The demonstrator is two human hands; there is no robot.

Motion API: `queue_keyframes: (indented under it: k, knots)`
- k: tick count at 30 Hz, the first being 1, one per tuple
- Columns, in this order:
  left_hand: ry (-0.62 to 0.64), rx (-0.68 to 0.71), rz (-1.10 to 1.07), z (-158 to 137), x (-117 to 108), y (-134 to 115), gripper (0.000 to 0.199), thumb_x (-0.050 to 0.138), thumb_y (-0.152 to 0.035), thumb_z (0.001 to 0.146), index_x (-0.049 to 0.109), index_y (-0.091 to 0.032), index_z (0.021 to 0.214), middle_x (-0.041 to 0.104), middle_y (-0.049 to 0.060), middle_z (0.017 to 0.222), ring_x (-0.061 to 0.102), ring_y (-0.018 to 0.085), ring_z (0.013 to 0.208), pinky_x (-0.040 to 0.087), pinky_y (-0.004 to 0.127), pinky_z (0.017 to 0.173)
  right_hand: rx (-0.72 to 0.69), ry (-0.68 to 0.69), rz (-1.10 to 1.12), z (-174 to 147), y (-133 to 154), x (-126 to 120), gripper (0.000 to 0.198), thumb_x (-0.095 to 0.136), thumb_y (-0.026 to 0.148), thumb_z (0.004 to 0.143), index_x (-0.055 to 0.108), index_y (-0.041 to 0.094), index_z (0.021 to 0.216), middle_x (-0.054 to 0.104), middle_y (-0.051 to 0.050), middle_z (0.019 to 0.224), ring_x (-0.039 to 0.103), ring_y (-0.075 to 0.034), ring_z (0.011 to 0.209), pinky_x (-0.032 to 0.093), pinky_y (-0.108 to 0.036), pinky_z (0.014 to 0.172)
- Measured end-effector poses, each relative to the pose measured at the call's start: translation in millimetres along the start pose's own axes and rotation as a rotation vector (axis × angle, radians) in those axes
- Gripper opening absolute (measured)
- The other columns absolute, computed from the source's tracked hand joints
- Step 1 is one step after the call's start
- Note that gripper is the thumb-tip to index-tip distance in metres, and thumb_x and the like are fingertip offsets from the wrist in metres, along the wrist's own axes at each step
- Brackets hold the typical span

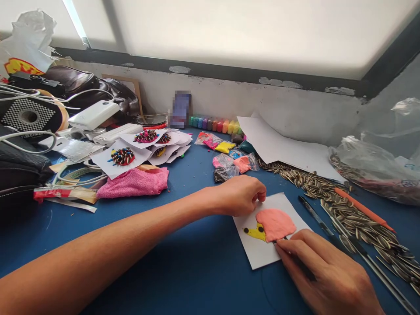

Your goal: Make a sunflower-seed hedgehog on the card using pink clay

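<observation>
While the right hand point(328, 262) bears in from the near side, its thumb and fingers are clamped on a slim dark tool point(304, 266), and the tip is right at the lower edge of the coral-pink clay point(277, 223)! That clay sits in a rounded, flattened patch on a small white card point(257, 258), which lies at a slant on the blue table point(183, 262). Butting up against its left side comes the yellow clay point(255, 233), narrowing to a point, with one black dot at the tip and another up by the pink.

Over to the left hand point(243, 194), and it's at the card's upper left corner, fingers curled inward; whether they pinch anything, I cannot tell from this angle.

Just right of the card lies a dark pen point(316, 216), and beyond it a long spread of striped seeds point(357, 218) with an orange stick point(364, 209) across them. Behind the left hand, small bags of clay point(225, 147) cluster together, a row of colourful jars point(219, 125) by the wall. And away to the left, seed-studded cards point(123, 156) overlap in a pile, the nearest one touching a bright pink cloth point(134, 183)!
</observation>
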State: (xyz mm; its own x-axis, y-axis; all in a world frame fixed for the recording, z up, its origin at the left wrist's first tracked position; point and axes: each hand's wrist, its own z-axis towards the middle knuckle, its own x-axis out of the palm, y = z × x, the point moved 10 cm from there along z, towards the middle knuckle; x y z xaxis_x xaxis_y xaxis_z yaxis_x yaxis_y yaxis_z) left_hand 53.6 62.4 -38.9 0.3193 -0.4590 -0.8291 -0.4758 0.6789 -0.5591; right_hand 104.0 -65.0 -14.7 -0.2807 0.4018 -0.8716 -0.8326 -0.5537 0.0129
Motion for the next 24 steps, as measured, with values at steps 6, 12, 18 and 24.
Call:
queue_keyframes:
  k: [6, 12, 18, 24]
  knots:
    - [-0.006, 0.019, -0.005, -0.2, -0.8, -0.7, 0.032, 0.051, -0.006, 0.075, 0.070, -0.014, 0.099, 0.070, 0.004, 0.092, 0.060, 0.015, 0.079, 0.039, 0.023, 0.065, -0.001, 0.039, -0.008, -2.6, -2.6, 4.3, 0.008, 0.056, 0.019, 0.092, 0.064, 0.020, 0.091, 0.061, -0.002, 0.077, 0.059, -0.013, 0.065, 0.045, -0.027, 0.064]
    - [-0.012, 0.019, 0.005, -0.2, -0.3, -2.0, 0.030, 0.051, -0.006, 0.076, 0.069, -0.015, 0.098, 0.070, 0.003, 0.092, 0.060, 0.015, 0.079, 0.039, 0.023, 0.065, -0.002, 0.016, 0.009, -1.7, -0.2, 1.6, 0.010, 0.055, 0.019, 0.093, 0.064, 0.019, 0.091, 0.060, -0.001, 0.076, 0.058, -0.012, 0.064, 0.045, -0.026, 0.065]
    - [-0.020, 0.014, 0.052, -1.5, -1.1, -4.1, 0.027, 0.051, -0.007, 0.079, 0.068, -0.016, 0.098, 0.070, 0.003, 0.094, 0.061, 0.015, 0.081, 0.039, 0.023, 0.063, 0.015, -0.040, 0.003, 3.9, 1.1, -2.9, 0.018, 0.050, 0.021, 0.097, 0.064, 0.020, 0.085, 0.060, 0.000, 0.073, 0.056, -0.011, 0.061, 0.042, -0.025, 0.063]
    - [-0.018, 0.020, 0.101, -2.9, -1.0, -8.0, 0.025, 0.051, -0.009, 0.081, 0.067, -0.016, 0.099, 0.069, 0.004, 0.097, 0.060, 0.015, 0.082, 0.040, 0.023, 0.066, 0.028, -0.042, -0.005, 3.1, -0.6, -1.6, 0.019, 0.050, 0.022, 0.097, 0.064, 0.021, 0.084, 0.060, 0.000, 0.073, 0.057, -0.011, 0.061, 0.041, -0.025, 0.064]
